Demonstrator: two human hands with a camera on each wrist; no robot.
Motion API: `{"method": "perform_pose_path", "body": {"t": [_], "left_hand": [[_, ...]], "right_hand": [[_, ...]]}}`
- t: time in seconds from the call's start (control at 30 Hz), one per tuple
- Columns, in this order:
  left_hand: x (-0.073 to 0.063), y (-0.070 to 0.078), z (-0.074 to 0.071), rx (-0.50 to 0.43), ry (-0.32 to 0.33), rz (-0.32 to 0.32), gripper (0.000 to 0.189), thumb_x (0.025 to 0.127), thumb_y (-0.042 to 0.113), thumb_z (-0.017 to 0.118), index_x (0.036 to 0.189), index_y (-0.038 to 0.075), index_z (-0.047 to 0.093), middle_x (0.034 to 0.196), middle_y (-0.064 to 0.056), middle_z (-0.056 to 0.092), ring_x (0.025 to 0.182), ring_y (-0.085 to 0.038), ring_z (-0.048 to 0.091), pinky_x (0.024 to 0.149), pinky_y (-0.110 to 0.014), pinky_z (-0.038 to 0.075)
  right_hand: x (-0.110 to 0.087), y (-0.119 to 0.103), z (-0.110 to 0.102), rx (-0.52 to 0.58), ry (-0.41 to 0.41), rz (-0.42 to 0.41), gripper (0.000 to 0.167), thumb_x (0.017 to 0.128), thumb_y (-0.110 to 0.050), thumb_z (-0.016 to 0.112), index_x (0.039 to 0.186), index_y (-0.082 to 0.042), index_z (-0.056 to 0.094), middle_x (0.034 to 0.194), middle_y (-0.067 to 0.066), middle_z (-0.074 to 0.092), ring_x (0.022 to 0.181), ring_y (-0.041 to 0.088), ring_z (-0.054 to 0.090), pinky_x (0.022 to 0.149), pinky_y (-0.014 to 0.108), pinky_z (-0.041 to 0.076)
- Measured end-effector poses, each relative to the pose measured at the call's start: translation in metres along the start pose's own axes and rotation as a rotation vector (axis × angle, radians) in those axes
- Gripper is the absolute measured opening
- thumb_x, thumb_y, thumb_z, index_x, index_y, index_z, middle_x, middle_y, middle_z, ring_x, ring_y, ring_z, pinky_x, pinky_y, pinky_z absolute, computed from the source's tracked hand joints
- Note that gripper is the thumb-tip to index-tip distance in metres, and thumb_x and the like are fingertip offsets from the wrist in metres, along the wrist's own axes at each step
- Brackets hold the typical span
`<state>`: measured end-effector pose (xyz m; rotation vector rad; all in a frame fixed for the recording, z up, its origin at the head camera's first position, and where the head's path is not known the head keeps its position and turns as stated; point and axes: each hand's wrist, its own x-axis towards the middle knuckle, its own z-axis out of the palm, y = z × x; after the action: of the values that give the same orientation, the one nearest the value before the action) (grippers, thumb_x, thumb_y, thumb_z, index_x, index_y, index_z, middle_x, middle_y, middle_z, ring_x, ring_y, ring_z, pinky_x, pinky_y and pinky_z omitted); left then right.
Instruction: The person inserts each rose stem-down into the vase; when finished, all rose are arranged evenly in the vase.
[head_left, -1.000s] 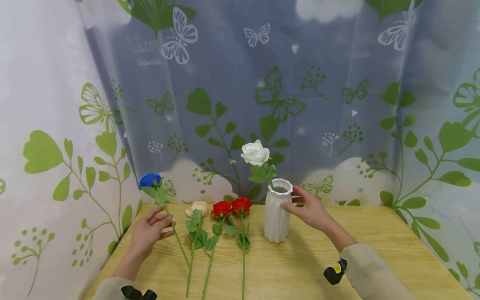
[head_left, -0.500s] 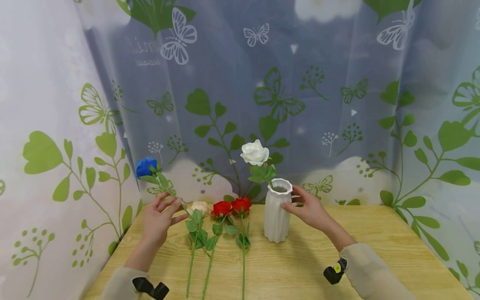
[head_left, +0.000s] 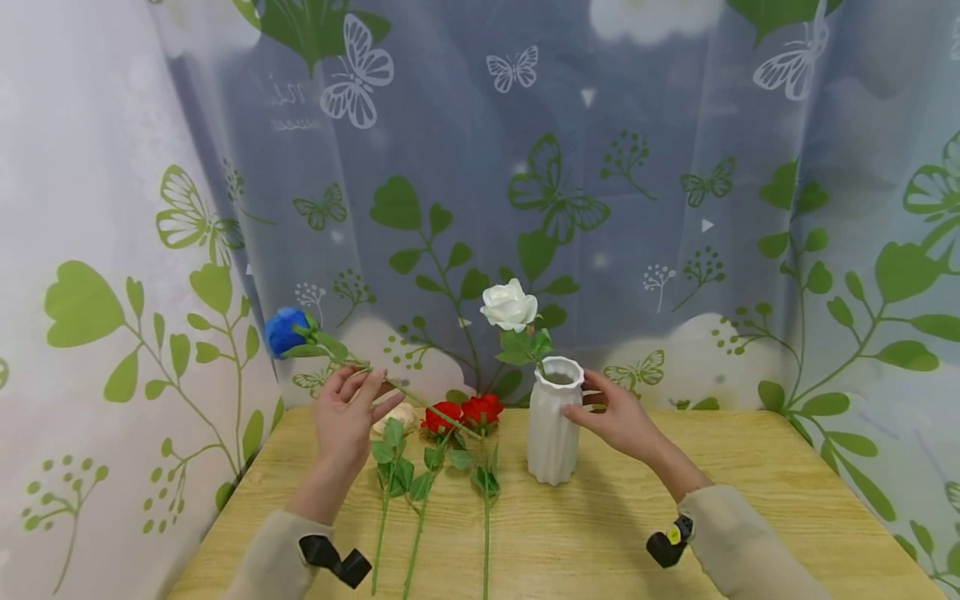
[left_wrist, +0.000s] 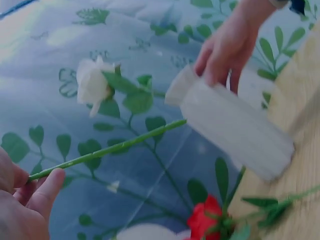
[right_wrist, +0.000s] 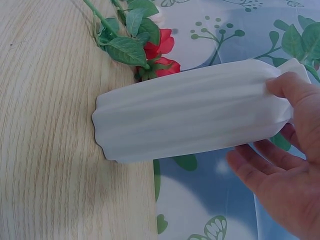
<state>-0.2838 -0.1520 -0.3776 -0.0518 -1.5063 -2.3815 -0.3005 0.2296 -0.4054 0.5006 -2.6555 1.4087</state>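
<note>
Faint pale lettering (head_left: 291,93) on the blue-grey, butterfly-printed curtain (head_left: 450,108) is too dim to read. The left hand (head_left: 347,421), raised above the pale wooden table (head_left: 750,467), pinches the green stem of a blue rose (head_left: 286,332) slanting down rightward, while the right hand (head_left: 618,421) grips the upper side of a white fluted vase (head_left: 553,433). The vase stands upright on the table, holding one left-leaning white rose with green leaves (head_left: 510,306).

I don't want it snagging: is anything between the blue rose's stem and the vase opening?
Nothing visible blocks it, though the white rose, standing in the vase, leans out on the blue rose's side.
</note>
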Motion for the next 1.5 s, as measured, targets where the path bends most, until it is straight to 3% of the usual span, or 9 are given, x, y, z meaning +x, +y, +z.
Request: {"method": "perform_pose_path", "body": {"t": [0.27,0.67,1.0,1.27,1.5], "left_hand": [[-0.004,0.002,0.034,-0.152,-0.005,0.019,0.020,0.103,-0.004,0.061,0.115,0.005,0.047,0.087,0.002,0.073,0.081,-0.016,0.076,0.081,-0.035,0.068],[-0.005,-0.002,0.071,-0.220,-0.029,0.097,0.018,0.101,-0.007,0.063,0.112,0.003,0.053,0.092,-0.006,0.078,0.084,-0.021,0.079,0.081,-0.036,0.067],[-0.009,-0.006,0.103,-0.167,-0.075,0.150,0.016,0.101,-0.007,0.064,0.112,0.004,0.062,0.096,-0.009,0.077,0.089,-0.021,0.079,0.086,-0.036,0.067],[-0.009,-0.020,0.122,-0.066,-0.115,0.211,0.016,0.097,-0.011,0.066,0.111,-0.008,0.059,0.105,-0.034,0.072,0.090,-0.023,0.079,0.085,-0.038,0.067],[-0.006,-0.034,0.132,0.044,-0.174,0.226,0.014,0.095,-0.011,0.068,0.104,-0.007,0.058,0.101,-0.038,0.073,0.079,-0.019,0.079,0.081,-0.039,0.068]], "right_hand": [[-0.001,0.000,0.000,-0.011,0.003,0.002,0.072,0.101,-0.032,0.074,0.159,-0.004,0.042,0.145,0.023,0.058,0.128,0.042,0.062,0.094,0.049,0.063],[0.000,0.000,0.001,-0.030,0.000,0.000,0.073,0.102,-0.033,0.072,0.160,-0.003,0.040,0.146,0.025,0.057,0.130,0.043,0.062,0.095,0.048,0.063],[0.001,0.001,0.001,-0.035,0.001,0.006,0.074,0.102,-0.033,0.073,0.160,-0.004,0.040,0.146,0.025,0.058,0.129,0.043,0.062,0.095,0.049,0.062],[0.001,0.001,0.001,-0.032,0.001,-0.002,0.074,0.102,-0.033,0.072,0.161,-0.003,0.039,0.146,0.025,0.057,0.129,0.042,0.062,0.096,0.050,0.062],[0.001,0.001,0.001,-0.026,0.000,0.009,0.075,0.102,-0.033,0.072,0.161,-0.003,0.038,0.147,0.026,0.056,0.130,0.043,0.061,0.096,0.050,0.062]]}}
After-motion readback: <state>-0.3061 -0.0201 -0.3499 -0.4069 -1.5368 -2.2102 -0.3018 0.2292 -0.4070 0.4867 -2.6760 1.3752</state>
